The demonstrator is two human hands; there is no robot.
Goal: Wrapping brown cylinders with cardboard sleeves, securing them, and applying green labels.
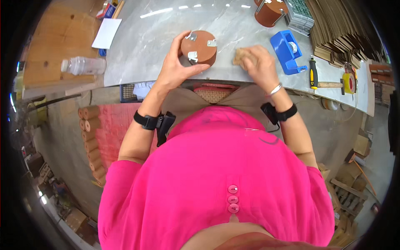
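Cylinder point(201, 47) clamped in grip of left hand point(173, 66); right hand point(262, 66) pinches tan wad point(238, 57)

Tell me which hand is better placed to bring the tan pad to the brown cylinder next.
Probably the right hand: its fingers already hold the tan pad, just right of the brown cylinder, while the left hand is occupied gripping the cylinder.
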